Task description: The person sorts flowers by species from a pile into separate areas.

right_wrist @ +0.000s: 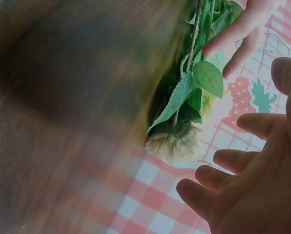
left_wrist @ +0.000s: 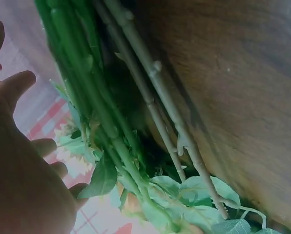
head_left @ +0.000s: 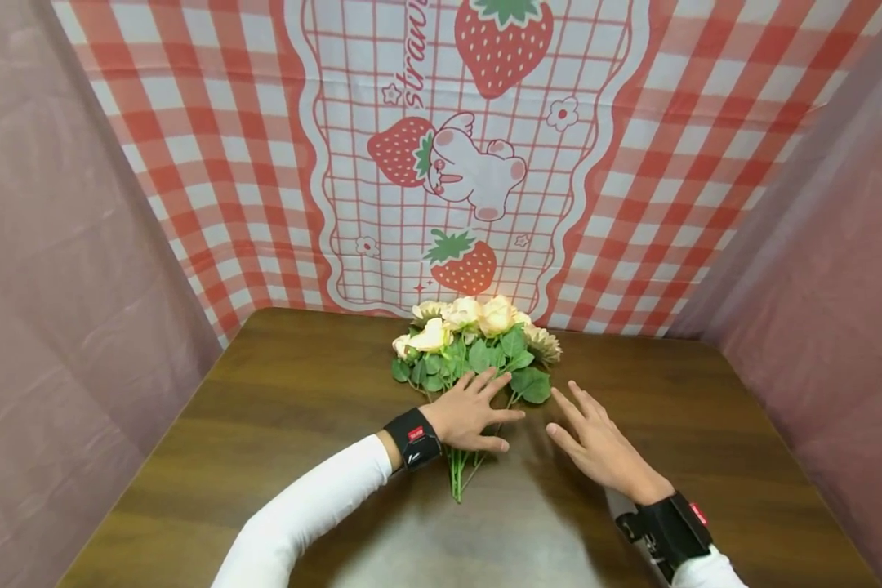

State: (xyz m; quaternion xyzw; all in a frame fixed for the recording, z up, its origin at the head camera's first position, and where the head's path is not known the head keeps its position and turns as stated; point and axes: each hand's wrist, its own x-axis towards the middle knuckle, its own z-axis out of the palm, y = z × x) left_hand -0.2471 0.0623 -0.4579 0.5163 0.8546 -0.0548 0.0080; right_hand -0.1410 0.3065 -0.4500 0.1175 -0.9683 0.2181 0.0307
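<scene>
A bunch of cream artificial flowers [head_left: 465, 322] lies on the table, blooms toward the back and stems pointing to the near edge. Over its stems my left hand [head_left: 466, 415] is spread, fingers apart and palm down. From the left wrist, the green stems [left_wrist: 87, 78] and thinner brownish stems [left_wrist: 160, 87] run close beside the palm, with no fingers curled round them. My right hand [head_left: 601, 441] hovers just right of the bunch, fingers extended. In the right wrist view, its fingers [right_wrist: 233, 160] stand apart from the leaves [right_wrist: 207, 78] and a pale bloom [right_wrist: 175, 142].
The brown wooden table [head_left: 265, 425] extends to both sides of the bunch. Behind it hangs a red-and-white checked cloth [head_left: 242, 147] with strawberry prints. Pinkish curtains [head_left: 66, 245] close off the left and right sides.
</scene>
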